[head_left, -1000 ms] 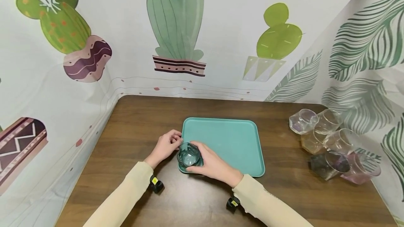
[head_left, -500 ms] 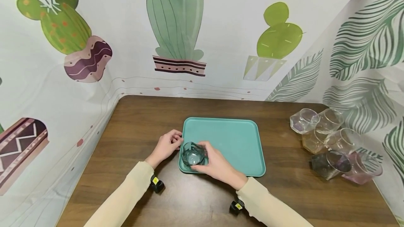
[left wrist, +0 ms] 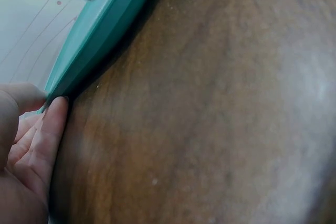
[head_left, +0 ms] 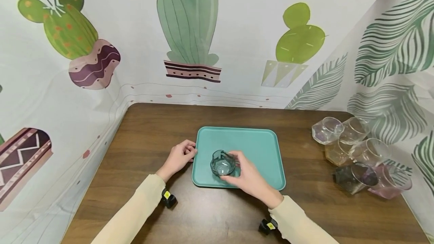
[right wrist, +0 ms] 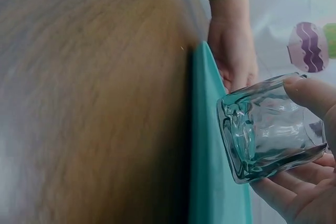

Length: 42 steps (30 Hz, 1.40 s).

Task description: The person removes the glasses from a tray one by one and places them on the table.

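Note:
A teal rectangular tray (head_left: 252,153) lies on the wooden table. My left hand (head_left: 178,158) pinches the tray's left rim between thumb and fingers; the left wrist view shows the fingertips (left wrist: 59,109) against its edge. My right hand (head_left: 249,172) grips a clear grey-green drinking glass (head_left: 222,163) from its right side. In the right wrist view, the thumb is on one side of the glass (right wrist: 273,129) and fingers on the other. The glass is upright over the tray's near half, left of its middle. Whether its base touches the tray cannot be told.
Several tinted and clear glasses stand in a cluster at the table's right, among them an amber glass (head_left: 337,151), a dark glass (head_left: 352,178) and a pink glass (head_left: 390,182). A cactus-printed cloth (head_left: 237,48) hangs behind the table.
My right hand has carried the glass rightward, from the tray's near-left corner toward its middle. The left hand has stayed at the left rim.

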Tool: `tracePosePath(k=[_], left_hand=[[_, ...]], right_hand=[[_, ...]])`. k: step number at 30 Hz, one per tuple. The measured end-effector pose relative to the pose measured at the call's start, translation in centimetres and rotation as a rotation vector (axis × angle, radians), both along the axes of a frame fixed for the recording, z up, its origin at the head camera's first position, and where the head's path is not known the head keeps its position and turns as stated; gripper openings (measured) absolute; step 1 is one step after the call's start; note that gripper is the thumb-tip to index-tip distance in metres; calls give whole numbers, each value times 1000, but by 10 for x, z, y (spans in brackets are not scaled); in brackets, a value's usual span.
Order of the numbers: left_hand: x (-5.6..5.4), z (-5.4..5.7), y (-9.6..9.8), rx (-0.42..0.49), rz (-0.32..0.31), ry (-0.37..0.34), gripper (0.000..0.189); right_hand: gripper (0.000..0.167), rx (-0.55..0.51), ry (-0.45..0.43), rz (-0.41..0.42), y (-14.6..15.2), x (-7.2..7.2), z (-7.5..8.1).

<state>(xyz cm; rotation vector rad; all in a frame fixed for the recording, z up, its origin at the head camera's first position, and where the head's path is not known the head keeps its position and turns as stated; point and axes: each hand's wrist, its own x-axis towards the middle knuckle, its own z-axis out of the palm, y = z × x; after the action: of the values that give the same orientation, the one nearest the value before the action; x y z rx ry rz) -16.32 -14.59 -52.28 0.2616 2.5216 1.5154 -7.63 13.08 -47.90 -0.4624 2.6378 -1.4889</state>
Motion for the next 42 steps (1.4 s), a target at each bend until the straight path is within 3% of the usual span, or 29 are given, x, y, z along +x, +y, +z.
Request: tracePosePath(k=[13, 28, 42], left_hand=[[-1, -3, -4, 10, -3, 9, 22], [-1, -5, -3, 15, -8, 16, 22], [-1, -5, -2, 17, -12, 6, 22]], right_hand=[[73, 34, 65, -108, 42, -3, 12], [74, 56, 78, -223, 76, 0, 18], [72, 90, 19, -307, 107, 2, 21]])
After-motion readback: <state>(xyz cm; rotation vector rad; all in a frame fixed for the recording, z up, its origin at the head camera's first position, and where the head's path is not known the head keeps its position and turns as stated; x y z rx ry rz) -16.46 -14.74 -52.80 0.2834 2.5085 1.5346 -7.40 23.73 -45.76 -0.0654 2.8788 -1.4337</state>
